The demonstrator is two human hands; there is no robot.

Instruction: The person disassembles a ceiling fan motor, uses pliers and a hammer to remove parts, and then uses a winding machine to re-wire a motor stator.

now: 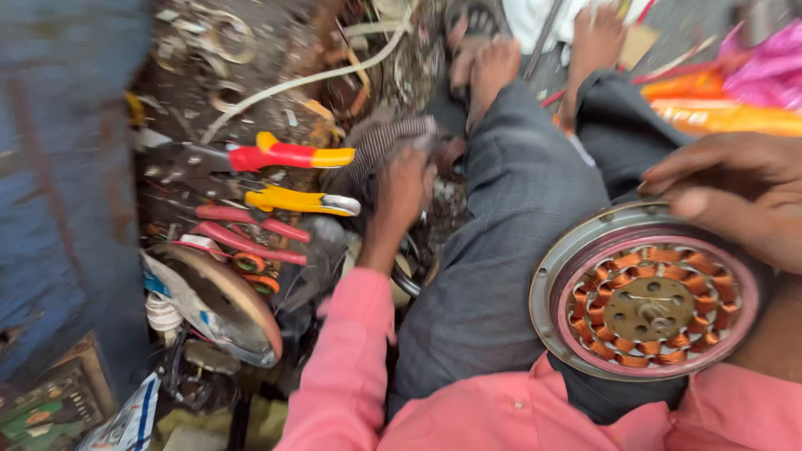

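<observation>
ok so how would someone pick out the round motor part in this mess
Start at the grey trousers of the seated person. On the lap rests a round motor stator, with the right hand on its upper rim. It alone shows a ring of copper coils inside a metal disc.

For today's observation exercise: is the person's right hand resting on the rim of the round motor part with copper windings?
Yes: the right hand lies on the upper rim of the round motor part, which sits on the person's lap.
</observation>
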